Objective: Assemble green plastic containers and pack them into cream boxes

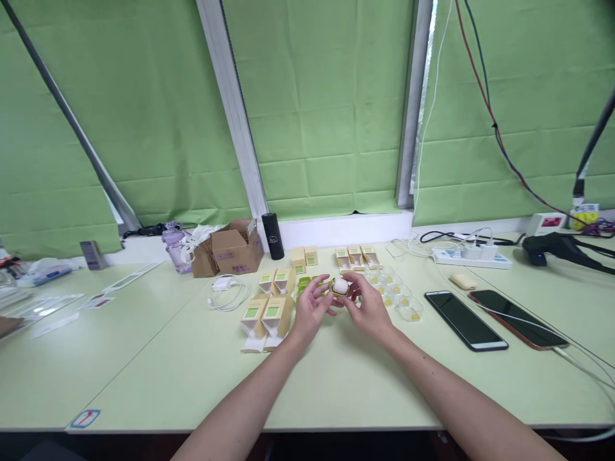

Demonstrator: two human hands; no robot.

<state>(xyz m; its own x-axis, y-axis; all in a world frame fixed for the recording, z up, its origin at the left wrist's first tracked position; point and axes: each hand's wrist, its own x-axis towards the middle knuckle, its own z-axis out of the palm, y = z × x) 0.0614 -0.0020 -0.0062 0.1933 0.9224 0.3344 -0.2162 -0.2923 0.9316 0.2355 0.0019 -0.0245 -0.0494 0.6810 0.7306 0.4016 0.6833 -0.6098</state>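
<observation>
My left hand [312, 308] and my right hand [368, 308] meet over the middle of the pale green table [144, 358]. Between their fingertips sits a small white rounded object [340, 285] in a yellow-rimmed holder; both hands pinch it. Just left of my left hand lie several small tan cartons with green windows [267, 315]. Green pieces [304, 285] lie behind my left hand. Clear plastic shells with yellow bits [402, 303] lie right of my right hand.
Two phones [465, 319] lie at the right, one on a cable. A power strip [471, 256] and black tool [552, 247] sit behind them. A brown cardboard box [235, 250], black cylinder [273, 235], purple bottle [175, 247] and white charger cable [227, 292] stand at the back.
</observation>
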